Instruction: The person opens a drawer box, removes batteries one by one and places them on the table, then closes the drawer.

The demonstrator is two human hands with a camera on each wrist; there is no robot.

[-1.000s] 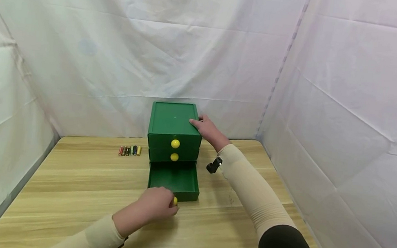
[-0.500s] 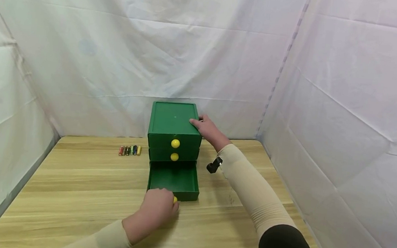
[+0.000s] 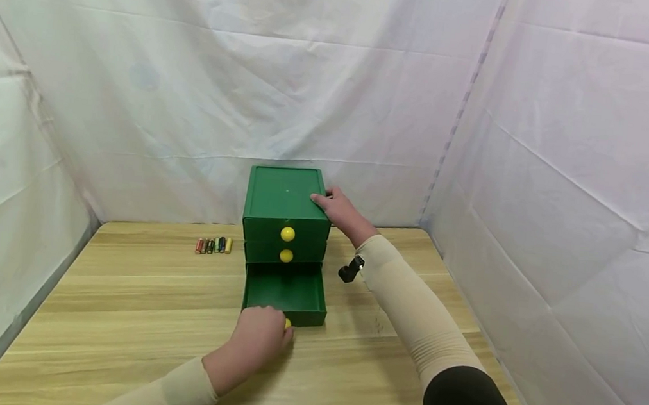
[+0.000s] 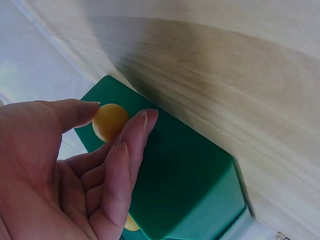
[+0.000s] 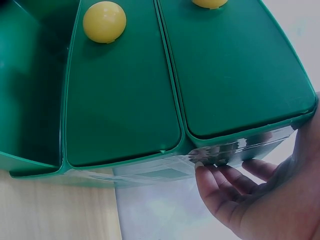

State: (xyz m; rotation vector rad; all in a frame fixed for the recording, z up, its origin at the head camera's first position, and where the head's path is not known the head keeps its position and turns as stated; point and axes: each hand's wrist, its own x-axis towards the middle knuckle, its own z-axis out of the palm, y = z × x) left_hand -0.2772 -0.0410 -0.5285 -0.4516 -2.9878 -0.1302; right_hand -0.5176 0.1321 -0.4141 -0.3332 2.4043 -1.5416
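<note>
A green drawer cabinet [image 3: 287, 194] with round yellow knobs stands at the back of the table, its bottom drawer [image 3: 288, 286] pulled out and bare inside. My left hand [image 3: 258, 337] is at the front of that drawer. In the left wrist view, thumb and fingers pinch its yellow knob [image 4: 110, 122] from two sides. At the cabinet's upper right edge is my right hand [image 3: 342, 213], thumb on the top face. The right wrist view has its fingertips [image 5: 201, 172] touching the taped side wall, fingers only slightly bent.
Several small batteries [image 3: 213, 245] in mixed colours lie in a row left of the cabinet. The upper two drawers, with yellow knobs [image 3: 287, 234] on their fronts, are closed. White cloth [image 3: 195, 88] hangs behind and at both sides of the wooden table [image 3: 137, 289].
My left wrist and forearm have turned and shifted slightly right, the hand staying at the knob. The right hand and the pulled-out drawer look about the same.
</note>
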